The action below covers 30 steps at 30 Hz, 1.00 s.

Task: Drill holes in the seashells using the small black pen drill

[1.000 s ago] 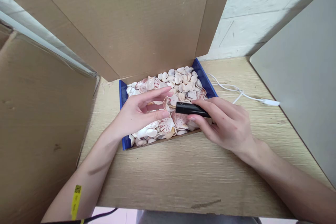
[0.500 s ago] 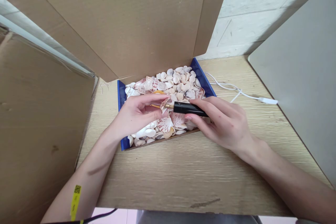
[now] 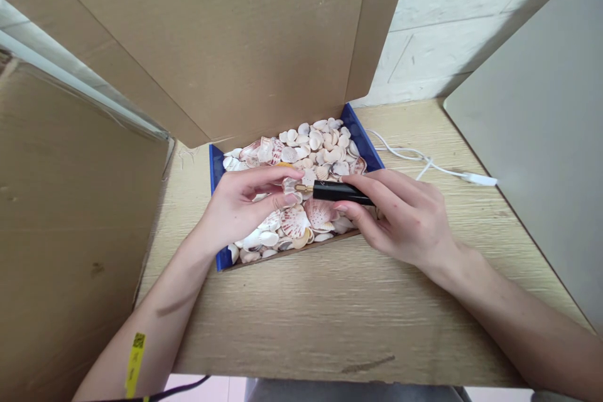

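Between the thumb and fingers of my left hand (image 3: 245,204) is a small pale seashell (image 3: 289,186). My right hand (image 3: 400,210) grips a slim black hand drill (image 3: 342,191), held nearly level with its brass-coloured tip pointing left. The tip meets the shell's right side; whether it has gone through I cannot tell. Both hands are above a blue-sided box (image 3: 362,132) full of seashells (image 3: 325,144). Larger fan-shaped shells with reddish marks (image 3: 294,221) lie below my fingers. My hands hide part of the heap.
The box's tall cardboard lid (image 3: 264,44) stands up behind it. Another cardboard piece (image 3: 80,220) stands at left, and a pale panel (image 3: 537,119) at right. A white cable (image 3: 443,168) lies on the wooden table (image 3: 301,320) right of the box.
The shell in my left hand has turned; its reddish-marked outside faced me before and a paler side shows now. The drill has shifted very slightly.
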{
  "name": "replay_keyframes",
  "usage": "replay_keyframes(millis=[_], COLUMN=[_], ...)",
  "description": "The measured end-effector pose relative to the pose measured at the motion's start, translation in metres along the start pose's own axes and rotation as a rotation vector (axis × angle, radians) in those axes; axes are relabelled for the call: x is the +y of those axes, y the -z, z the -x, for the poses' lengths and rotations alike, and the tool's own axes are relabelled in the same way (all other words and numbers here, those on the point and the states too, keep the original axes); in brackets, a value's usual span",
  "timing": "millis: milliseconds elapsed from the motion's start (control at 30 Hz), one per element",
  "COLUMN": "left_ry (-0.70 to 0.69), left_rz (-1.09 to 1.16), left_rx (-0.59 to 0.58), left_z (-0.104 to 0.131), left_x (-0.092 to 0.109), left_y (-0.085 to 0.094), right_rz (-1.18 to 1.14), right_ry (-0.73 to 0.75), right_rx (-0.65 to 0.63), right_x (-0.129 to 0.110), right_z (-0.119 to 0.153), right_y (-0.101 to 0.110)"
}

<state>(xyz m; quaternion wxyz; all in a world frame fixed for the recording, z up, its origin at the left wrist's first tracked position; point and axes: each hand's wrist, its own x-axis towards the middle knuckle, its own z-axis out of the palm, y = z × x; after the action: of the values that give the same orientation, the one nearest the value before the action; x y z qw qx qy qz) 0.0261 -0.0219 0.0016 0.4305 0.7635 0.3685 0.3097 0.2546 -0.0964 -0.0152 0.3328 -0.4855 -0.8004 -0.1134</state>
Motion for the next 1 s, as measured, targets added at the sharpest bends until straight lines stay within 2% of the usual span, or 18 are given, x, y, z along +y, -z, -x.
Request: replay_keyframes(millis=[167, 367, 667, 1000], left_ry=[0.001, 0.033, 0.041, 0.065], left_rz=[-0.04, -0.017, -0.006, 0.006], left_rx=[0.05, 0.202, 0.115, 0.08], left_z=[0.0, 0.0, 0.0, 0.001], left_x=[-0.002, -0.005, -0.001, 0.0], left_y=[-0.002, 0.0, 0.001, 0.001], right_rz=[0.034, 0.108, 0.044, 0.036], right_ry=[0.007, -0.018, -0.024, -0.023], right_rx=[0.015, 0.077, 0.041, 0.043], right_x=[0.002, 0.009, 0.008, 0.008], right_z=[0.0, -0.004, -0.001, -0.003], right_y=[0.001, 0.005, 0.004, 0.004])
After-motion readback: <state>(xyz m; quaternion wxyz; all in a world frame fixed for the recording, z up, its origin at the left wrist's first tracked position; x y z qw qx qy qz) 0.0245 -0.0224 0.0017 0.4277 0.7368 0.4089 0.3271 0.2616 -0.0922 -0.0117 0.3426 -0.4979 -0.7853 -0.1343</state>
